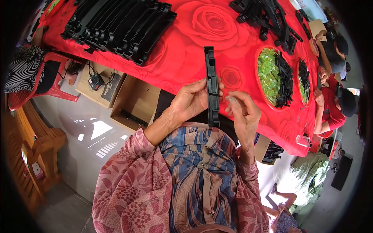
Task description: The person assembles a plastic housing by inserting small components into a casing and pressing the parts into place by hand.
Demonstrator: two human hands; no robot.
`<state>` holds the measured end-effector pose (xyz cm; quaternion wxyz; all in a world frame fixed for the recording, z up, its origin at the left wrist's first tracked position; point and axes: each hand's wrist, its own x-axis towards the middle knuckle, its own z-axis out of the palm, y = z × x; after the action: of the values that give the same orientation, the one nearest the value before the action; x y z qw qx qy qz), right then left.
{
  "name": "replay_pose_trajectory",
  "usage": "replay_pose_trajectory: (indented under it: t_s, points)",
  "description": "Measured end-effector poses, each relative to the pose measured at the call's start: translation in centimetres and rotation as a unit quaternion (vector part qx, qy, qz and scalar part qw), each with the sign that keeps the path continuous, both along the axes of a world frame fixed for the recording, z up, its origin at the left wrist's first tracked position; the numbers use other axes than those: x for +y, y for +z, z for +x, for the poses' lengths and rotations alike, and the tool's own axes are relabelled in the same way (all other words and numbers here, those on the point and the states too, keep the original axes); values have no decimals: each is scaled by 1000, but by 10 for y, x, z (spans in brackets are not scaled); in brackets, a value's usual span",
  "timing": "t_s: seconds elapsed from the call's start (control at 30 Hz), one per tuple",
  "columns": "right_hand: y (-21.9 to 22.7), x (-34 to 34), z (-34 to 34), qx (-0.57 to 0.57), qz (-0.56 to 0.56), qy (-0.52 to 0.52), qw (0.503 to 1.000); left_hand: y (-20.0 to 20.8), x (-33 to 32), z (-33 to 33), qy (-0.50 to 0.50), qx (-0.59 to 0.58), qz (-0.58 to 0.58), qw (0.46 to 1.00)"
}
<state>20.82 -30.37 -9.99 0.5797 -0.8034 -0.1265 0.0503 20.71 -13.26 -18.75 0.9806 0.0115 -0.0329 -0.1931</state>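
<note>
1. Between the two hands, a long, narrow black plastic bar (211, 87) stood upright, its lower end just above the person's patterned blue and brown shirt front (202, 171).
2. The left hand (190, 103) was closed on the bar from its left side, fingers wrapped around the middle section and fingertips showing at the bar's right edge.
3. The right hand (243, 110) sat just to the right of the bar with its fingers curled; its fingertips lay beside or against the bar's right edge, and whether they truly pinched it could not be told.
4. Beyond the grip, past the bar's top end, spread a table covered in a red cloth printed with large roses (202, 35).
5. Far up and left of the grip, a row of matching long black plastic bars (120, 27) lay stacked side by side on that cloth.
6. Right of the grip, a round red tray (259, 83) held small translucent green plastic pieces (268, 73) and a heap of small black plastic parts (285, 79).
7. Above that tray, another loose pile of black plastic parts (268, 17) lay on the cloth.
8. Left of and below the grip, an open brown cardboard box (134, 103) sat on the floor under the table edge.
9. Well right of the grip, another person in a red sleeve (332, 116) was at the same table.
</note>
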Motion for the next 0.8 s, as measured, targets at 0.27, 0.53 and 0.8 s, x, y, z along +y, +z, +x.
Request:
replay_pose_trajectory:
  t_s: [0.27,0.53,0.8]
  points:
    - [1,3,-1,-49,-16,8,999,3,1,-1,1,11,53,999]
    - [9,6,-5,-59,-44,19,997,2,1,-1,11,17,76,997]
    - [3,6,-6,-29,-24,16,999,0,4,-1,15,8,8,1000]
